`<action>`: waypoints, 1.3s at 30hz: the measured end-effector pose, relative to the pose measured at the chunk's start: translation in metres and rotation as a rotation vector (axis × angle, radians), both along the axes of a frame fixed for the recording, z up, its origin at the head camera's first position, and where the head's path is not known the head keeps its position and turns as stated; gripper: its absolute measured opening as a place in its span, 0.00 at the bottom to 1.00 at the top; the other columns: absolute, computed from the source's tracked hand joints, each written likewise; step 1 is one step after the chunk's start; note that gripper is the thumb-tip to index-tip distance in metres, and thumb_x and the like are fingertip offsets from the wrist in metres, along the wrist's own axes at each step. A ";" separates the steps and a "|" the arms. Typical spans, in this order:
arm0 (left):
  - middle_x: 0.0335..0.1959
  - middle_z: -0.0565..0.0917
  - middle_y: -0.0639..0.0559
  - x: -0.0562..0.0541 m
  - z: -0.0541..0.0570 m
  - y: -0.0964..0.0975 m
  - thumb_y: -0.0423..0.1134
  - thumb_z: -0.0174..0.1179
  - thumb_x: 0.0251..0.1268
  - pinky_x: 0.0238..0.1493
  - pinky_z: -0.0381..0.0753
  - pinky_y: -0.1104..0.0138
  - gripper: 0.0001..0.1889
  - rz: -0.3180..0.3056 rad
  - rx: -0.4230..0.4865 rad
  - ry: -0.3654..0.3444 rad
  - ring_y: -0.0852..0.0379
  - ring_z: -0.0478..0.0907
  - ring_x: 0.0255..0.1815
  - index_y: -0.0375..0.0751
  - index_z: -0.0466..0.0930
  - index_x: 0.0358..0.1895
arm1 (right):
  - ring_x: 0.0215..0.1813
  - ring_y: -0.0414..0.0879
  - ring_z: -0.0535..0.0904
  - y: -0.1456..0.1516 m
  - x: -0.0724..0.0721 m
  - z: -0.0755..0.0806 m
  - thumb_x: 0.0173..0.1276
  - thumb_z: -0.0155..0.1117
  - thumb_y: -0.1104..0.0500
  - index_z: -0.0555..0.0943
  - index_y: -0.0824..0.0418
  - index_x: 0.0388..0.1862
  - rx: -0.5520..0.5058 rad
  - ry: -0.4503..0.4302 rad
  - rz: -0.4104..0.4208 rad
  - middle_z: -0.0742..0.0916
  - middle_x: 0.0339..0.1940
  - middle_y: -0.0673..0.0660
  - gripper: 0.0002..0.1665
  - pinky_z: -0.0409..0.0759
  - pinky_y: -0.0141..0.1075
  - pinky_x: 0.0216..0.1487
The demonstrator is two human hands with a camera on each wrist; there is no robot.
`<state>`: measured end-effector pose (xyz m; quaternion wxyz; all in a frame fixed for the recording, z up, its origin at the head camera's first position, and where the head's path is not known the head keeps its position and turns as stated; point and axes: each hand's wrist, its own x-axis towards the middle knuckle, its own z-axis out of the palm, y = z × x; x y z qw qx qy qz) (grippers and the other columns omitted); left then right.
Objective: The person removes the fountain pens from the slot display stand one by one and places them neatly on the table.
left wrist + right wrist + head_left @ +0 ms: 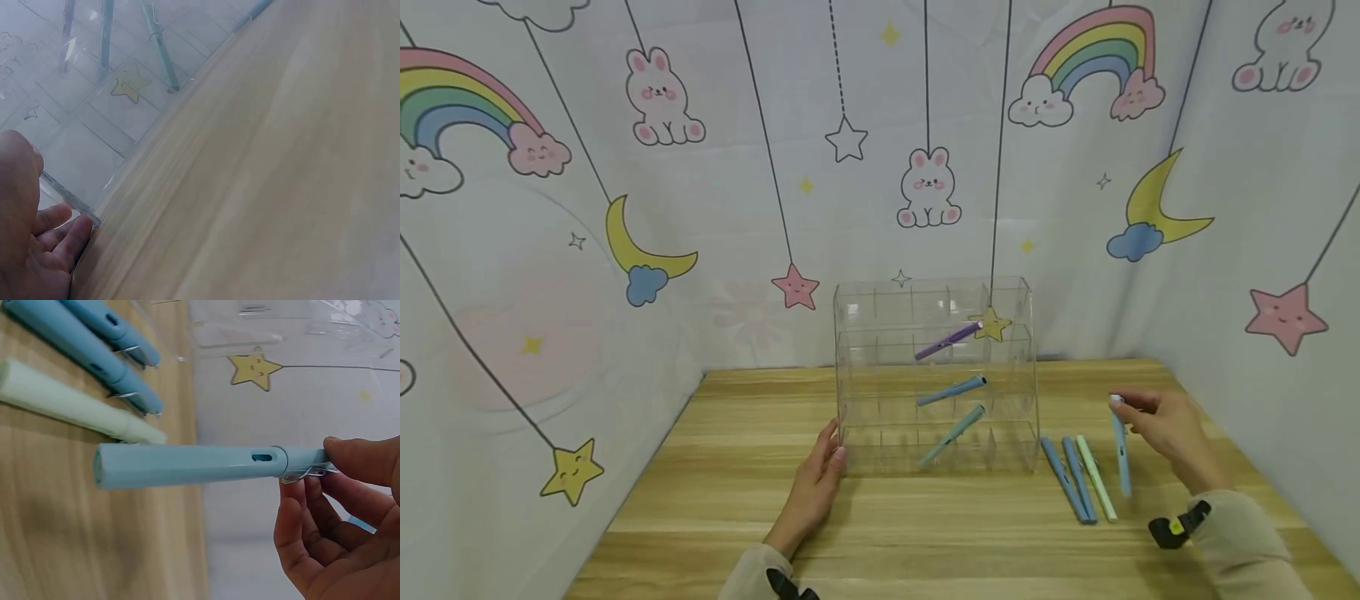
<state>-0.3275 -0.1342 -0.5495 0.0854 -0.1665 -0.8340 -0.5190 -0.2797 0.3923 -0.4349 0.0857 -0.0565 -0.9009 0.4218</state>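
Observation:
A light blue pen (206,465) with a wire clip hangs from my right hand (1172,433). The thumb and fingers pinch its clip end, and its other end points down above the table. Beside it on the wood lie two blue pens (1063,479) and a pale green pen (1097,479). My left hand (812,487) grips the lower left side of a clear tiered rack (837,375), thumb in front and fingers around the edge. A purple pen (947,342), a blue pen (951,391) and a green pen (953,435) rest slanted in its tiers, one above another.
The rack stands on a wood-grain table (940,542), near its back edge. Behind and at both sides hangs a white curtain (865,83) printed with rainbows, rabbits, moons and stars. A dark wrist camera (1176,527) sits on the right sleeve (1247,542).

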 end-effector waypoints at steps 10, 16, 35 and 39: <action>0.72 0.78 0.24 0.001 0.001 0.001 0.43 0.49 0.89 0.65 0.86 0.43 0.28 0.000 -0.006 0.015 0.31 0.85 0.66 0.44 0.60 0.85 | 0.41 0.29 0.81 0.005 -0.011 -0.027 0.84 0.62 0.50 0.79 0.77 0.68 0.015 -0.073 0.017 0.90 0.58 0.71 0.32 0.85 0.30 0.40; 0.72 0.77 0.24 0.002 0.002 0.002 0.44 0.48 0.90 0.66 0.84 0.42 0.28 -0.006 -0.007 0.012 0.30 0.84 0.67 0.45 0.59 0.85 | 0.50 0.44 0.85 0.009 -0.015 -0.035 0.84 0.60 0.49 0.79 0.77 0.68 0.031 -0.128 0.019 0.89 0.60 0.73 0.32 0.85 0.40 0.51; 0.73 0.77 0.24 0.002 0.002 0.001 0.43 0.49 0.90 0.67 0.84 0.42 0.28 -0.002 -0.001 0.006 0.30 0.83 0.68 0.45 0.59 0.85 | 0.40 0.42 0.83 0.010 -0.031 -0.057 0.82 0.62 0.56 0.81 0.80 0.62 0.068 -0.179 0.083 0.91 0.46 0.66 0.27 0.83 0.32 0.38; 0.74 0.77 0.24 0.002 0.001 0.001 0.44 0.49 0.90 0.67 0.84 0.42 0.28 -0.006 0.001 0.009 0.30 0.83 0.68 0.46 0.59 0.85 | 0.39 0.42 0.83 0.008 -0.032 -0.060 0.81 0.63 0.56 0.82 0.80 0.61 0.078 -0.173 0.080 0.92 0.43 0.64 0.26 0.83 0.32 0.36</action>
